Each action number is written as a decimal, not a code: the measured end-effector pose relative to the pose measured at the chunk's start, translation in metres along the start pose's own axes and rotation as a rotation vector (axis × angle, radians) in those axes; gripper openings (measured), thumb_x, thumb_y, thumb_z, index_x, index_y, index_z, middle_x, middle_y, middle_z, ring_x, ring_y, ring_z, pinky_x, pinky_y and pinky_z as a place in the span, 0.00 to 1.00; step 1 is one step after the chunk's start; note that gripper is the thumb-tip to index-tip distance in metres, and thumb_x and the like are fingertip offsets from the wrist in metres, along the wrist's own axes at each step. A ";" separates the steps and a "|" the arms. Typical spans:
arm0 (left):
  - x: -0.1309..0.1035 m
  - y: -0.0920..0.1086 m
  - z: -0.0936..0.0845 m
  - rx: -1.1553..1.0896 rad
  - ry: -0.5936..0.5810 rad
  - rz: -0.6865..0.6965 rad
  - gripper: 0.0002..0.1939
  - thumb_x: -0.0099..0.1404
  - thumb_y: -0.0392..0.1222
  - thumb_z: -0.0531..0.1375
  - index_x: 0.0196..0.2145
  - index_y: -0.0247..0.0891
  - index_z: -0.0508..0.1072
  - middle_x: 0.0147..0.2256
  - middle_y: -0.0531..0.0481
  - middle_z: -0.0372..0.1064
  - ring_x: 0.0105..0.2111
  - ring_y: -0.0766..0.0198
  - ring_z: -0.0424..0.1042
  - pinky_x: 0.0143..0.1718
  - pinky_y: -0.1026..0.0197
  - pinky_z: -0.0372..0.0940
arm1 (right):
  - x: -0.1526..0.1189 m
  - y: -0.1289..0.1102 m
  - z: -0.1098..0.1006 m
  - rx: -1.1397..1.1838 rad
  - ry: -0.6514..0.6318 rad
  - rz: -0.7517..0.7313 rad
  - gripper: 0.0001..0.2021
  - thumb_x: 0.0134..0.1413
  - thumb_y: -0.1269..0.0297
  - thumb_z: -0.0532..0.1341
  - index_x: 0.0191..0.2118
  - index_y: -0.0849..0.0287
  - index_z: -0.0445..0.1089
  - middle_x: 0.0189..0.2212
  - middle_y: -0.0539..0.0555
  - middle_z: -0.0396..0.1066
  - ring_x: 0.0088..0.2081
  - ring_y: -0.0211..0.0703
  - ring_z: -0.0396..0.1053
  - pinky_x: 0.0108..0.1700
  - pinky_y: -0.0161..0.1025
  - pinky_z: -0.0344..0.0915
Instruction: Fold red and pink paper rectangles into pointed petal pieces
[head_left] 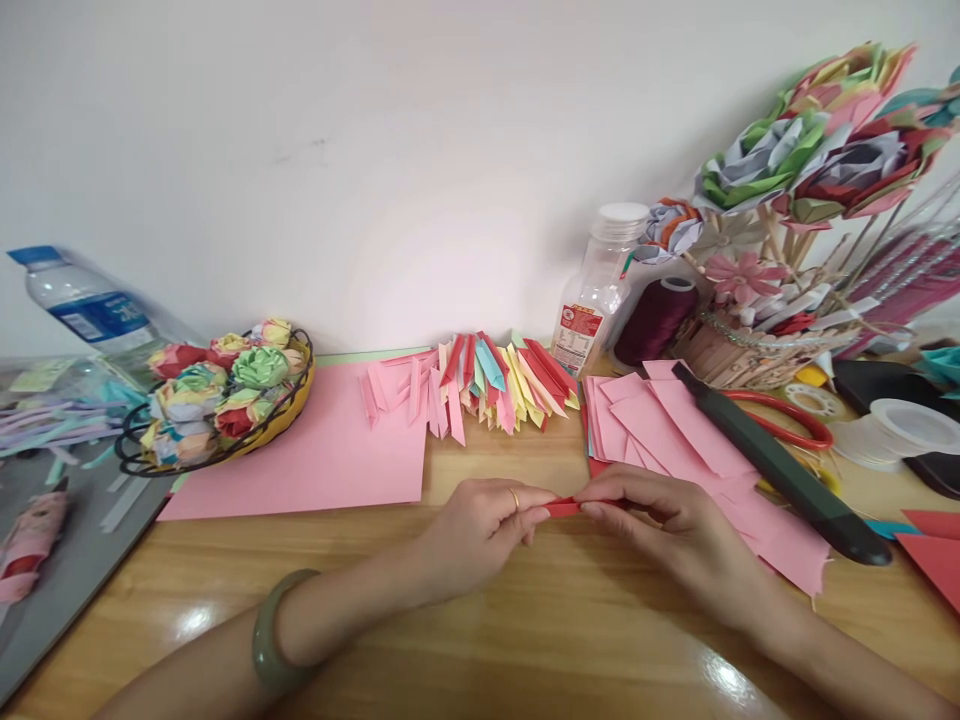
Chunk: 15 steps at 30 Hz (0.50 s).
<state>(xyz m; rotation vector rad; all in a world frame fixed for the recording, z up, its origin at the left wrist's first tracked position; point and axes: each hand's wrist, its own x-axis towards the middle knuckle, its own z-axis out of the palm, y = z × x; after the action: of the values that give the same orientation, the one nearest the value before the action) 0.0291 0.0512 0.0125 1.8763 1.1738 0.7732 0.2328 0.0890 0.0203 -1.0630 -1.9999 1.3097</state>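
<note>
Pinching narrow red paper, left hand, right hand, glossy table

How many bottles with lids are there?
2. A blue-capped bottle is at left, behind the flower basket; a white-capped bottle is by the wall, left of the purple thread. More could be hidden behind things.

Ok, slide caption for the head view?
Left hand and right hand pinch a folded red paper strip before a row of folded paper pieces.
</note>
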 end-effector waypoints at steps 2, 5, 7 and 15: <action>0.000 -0.003 0.000 -0.028 0.057 -0.037 0.15 0.66 0.40 0.50 0.33 0.35 0.75 0.24 0.52 0.70 0.25 0.68 0.66 0.30 0.67 0.60 | 0.001 0.000 -0.002 0.046 0.014 0.054 0.16 0.54 0.51 0.57 0.34 0.58 0.74 0.30 0.53 0.72 0.32 0.41 0.68 0.34 0.36 0.65; 0.002 -0.007 -0.003 -0.098 0.134 -0.119 0.12 0.63 0.43 0.56 0.28 0.34 0.75 0.26 0.51 0.73 0.24 0.68 0.67 0.27 0.67 0.61 | 0.003 0.001 -0.007 0.101 0.087 0.141 0.19 0.49 0.47 0.59 0.35 0.59 0.73 0.30 0.54 0.73 0.32 0.43 0.69 0.33 0.37 0.66; 0.004 -0.008 -0.007 -0.091 0.189 -0.132 0.10 0.62 0.42 0.57 0.29 0.35 0.76 0.26 0.51 0.74 0.24 0.67 0.68 0.26 0.67 0.61 | 0.004 0.001 -0.010 0.114 0.111 0.166 0.20 0.47 0.46 0.60 0.35 0.59 0.73 0.29 0.54 0.73 0.32 0.43 0.69 0.32 0.37 0.66; 0.012 0.001 -0.033 0.182 0.556 0.061 0.06 0.61 0.38 0.59 0.36 0.36 0.75 0.30 0.51 0.75 0.27 0.67 0.72 0.30 0.66 0.67 | 0.001 -0.001 -0.010 0.020 0.135 0.045 0.14 0.55 0.54 0.56 0.38 0.59 0.70 0.33 0.54 0.72 0.36 0.42 0.69 0.37 0.37 0.65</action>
<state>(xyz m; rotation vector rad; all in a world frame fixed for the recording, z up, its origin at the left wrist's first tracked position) 0.0074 0.0719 0.0315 1.9080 1.5710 1.3163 0.2393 0.0947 0.0248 -1.1620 -1.8700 1.2438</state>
